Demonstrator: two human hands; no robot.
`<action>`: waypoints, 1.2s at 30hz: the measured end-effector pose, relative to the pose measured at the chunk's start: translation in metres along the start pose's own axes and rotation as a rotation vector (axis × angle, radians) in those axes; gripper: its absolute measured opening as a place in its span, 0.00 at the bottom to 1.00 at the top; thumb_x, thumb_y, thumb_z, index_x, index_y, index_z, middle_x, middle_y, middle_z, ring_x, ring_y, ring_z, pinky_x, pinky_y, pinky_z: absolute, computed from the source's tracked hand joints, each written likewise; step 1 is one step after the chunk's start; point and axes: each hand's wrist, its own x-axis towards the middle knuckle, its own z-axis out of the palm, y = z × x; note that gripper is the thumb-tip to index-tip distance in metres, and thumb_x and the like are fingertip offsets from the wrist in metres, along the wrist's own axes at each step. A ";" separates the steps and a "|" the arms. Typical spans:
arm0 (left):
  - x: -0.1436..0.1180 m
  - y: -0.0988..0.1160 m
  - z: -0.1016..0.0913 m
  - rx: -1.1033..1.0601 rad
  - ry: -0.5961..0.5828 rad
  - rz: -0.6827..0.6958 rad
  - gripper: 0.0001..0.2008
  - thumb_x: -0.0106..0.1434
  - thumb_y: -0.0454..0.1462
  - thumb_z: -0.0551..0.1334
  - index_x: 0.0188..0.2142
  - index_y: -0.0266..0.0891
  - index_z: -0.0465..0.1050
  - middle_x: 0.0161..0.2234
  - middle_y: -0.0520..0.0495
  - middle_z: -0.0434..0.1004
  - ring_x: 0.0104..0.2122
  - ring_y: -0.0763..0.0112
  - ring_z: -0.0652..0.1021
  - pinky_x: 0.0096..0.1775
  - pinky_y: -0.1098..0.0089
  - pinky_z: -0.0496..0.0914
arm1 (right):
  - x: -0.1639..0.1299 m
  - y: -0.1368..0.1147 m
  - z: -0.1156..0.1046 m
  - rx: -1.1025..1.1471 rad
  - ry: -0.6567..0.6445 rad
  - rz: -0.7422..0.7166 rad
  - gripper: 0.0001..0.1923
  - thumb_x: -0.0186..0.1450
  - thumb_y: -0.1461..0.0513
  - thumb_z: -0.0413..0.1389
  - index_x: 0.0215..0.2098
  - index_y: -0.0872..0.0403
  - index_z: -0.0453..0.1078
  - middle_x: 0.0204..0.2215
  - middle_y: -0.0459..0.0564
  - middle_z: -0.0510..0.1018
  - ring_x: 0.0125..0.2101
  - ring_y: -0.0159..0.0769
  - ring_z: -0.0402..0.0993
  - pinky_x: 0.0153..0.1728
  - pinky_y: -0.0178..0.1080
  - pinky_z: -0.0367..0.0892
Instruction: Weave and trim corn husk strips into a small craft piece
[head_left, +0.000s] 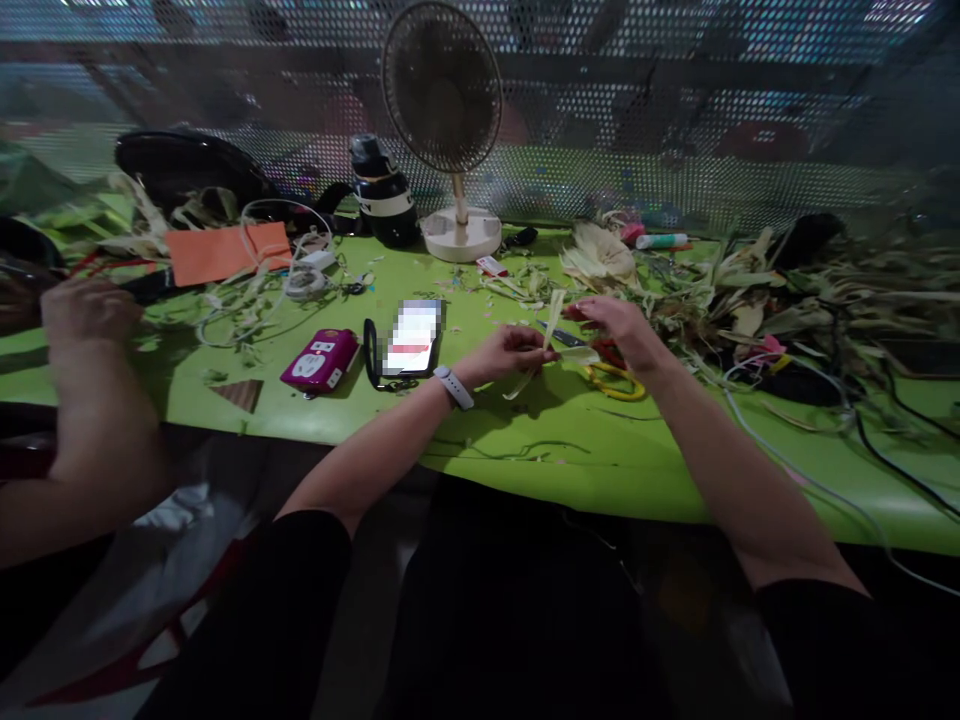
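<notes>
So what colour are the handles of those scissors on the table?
Yellow: the scissors lie under the right hand, clearest in the head view.

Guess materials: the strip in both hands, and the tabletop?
Strip: looks like dried plant leaf or husk, pale, matte, curling limply between left hand and right hand. Tabletop: smooth lime-green sheet, probably plastic or laminate, with a soft sheen.

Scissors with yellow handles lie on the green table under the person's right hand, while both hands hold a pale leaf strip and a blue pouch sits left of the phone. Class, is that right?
Not quite: the head view shows the pouch is magenta, not blue. The rest stands: scissors on the green table under the right hand; both it and the left hand hold the leaf strip; the pouch sits left of the phone.
</notes>
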 end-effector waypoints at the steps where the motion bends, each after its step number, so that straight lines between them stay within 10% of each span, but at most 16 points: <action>1: -0.001 0.001 0.001 0.000 -0.009 0.006 0.19 0.50 0.46 0.73 0.29 0.32 0.73 0.21 0.52 0.74 0.21 0.80 0.73 0.27 0.76 0.68 | -0.001 0.001 0.001 0.016 -0.061 0.000 0.16 0.54 0.50 0.66 0.30 0.54 0.78 0.29 0.47 0.81 0.33 0.35 0.75 0.37 0.38 0.69; 13: -0.004 0.000 0.004 -0.015 -0.152 -0.088 0.16 0.48 0.42 0.74 0.28 0.31 0.76 0.22 0.50 0.76 0.21 0.80 0.73 0.27 0.76 0.67 | -0.007 0.014 0.019 0.009 -0.097 -0.160 0.21 0.50 0.43 0.68 0.24 0.52 0.76 0.26 0.47 0.76 0.30 0.34 0.72 0.36 0.41 0.69; 23: 0.001 -0.001 -0.012 -0.403 0.224 0.010 0.22 0.53 0.47 0.72 0.41 0.36 0.70 0.31 0.49 0.80 0.31 0.72 0.81 0.39 0.67 0.75 | 0.007 0.016 0.005 0.189 0.185 -0.054 0.25 0.47 0.41 0.68 0.27 0.53 0.75 0.21 0.44 0.74 0.24 0.30 0.70 0.29 0.35 0.68; 36: 0.001 -0.001 -0.005 -0.239 0.061 -0.042 0.21 0.52 0.46 0.73 0.39 0.35 0.75 0.27 0.52 0.76 0.25 0.79 0.75 0.31 0.74 0.69 | -0.007 0.009 0.018 0.150 0.092 -0.107 0.18 0.50 0.48 0.68 0.28 0.52 0.75 0.26 0.46 0.80 0.30 0.35 0.76 0.38 0.41 0.72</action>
